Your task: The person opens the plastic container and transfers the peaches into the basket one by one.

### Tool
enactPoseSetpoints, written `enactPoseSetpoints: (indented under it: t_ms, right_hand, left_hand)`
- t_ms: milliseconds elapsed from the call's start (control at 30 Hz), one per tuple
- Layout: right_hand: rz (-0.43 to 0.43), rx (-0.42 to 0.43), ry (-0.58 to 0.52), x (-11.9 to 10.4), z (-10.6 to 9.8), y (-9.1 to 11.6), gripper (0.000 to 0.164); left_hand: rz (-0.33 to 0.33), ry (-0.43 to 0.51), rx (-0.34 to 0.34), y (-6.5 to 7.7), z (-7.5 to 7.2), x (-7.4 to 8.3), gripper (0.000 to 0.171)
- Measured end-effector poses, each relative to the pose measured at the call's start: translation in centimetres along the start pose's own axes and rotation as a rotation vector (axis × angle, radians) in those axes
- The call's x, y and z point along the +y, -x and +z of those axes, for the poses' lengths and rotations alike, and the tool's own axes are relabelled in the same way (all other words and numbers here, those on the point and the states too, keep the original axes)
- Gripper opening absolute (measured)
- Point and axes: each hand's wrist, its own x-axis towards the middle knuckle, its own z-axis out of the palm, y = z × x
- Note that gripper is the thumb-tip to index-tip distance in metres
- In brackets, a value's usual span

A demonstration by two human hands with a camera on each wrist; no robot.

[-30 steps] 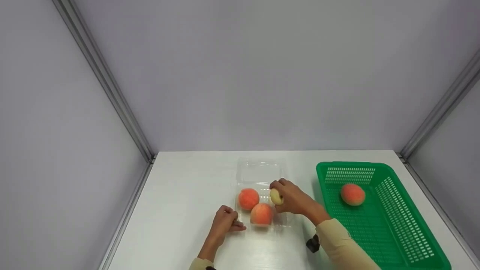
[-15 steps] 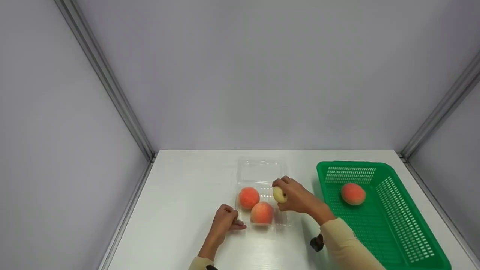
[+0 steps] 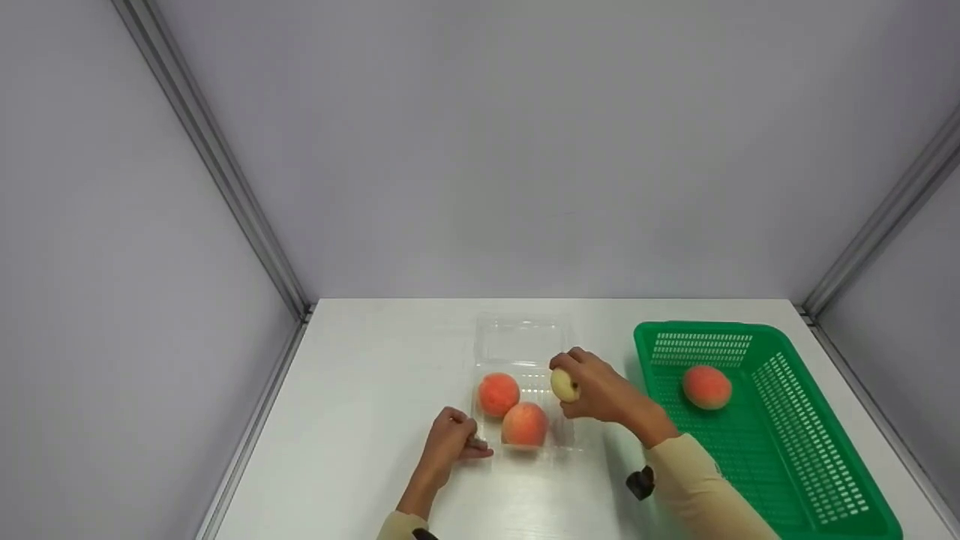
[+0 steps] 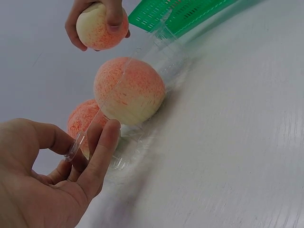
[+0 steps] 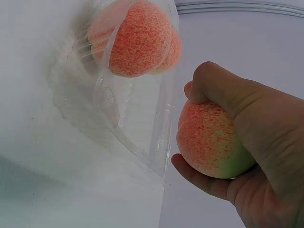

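My right hand (image 3: 600,390) grips a peach (image 5: 211,142), pale yellow on one side and red-speckled on the other, above the right part of a clear plastic clamshell box (image 3: 559,435). At the box's near left corner, my left hand (image 4: 52,171) pinches the rim between thumb and fingers. Inside the box sit two peaches: one at the back left (image 3: 498,394) and one nearer the front (image 3: 524,425). The box's clear lid (image 3: 523,341) lies folded back, away from me. In the left wrist view, the front peach partly hides the other.
To the right stands a green slotted plastic basket (image 3: 750,465) with one peach (image 3: 706,388) in it. The white table (image 3: 360,375) meets grey walls (image 3: 555,150) at the back and sides.
My right hand, still gripping the peach, has shifted a little to the right and away from me, off the peaches in the box. The left hand stays at the corner.
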Motion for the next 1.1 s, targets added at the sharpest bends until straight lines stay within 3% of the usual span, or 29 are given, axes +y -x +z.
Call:
enactPoseSetpoints:
  t_ms: [1100]
  right_hand:
    - [0.043, 0.025, 0.027, 0.4, -2.0, 1.0, 0.055]
  left_hand:
    - [-0.021, -0.004, 0.004, 0.0, -0.3, 0.0, 0.016]
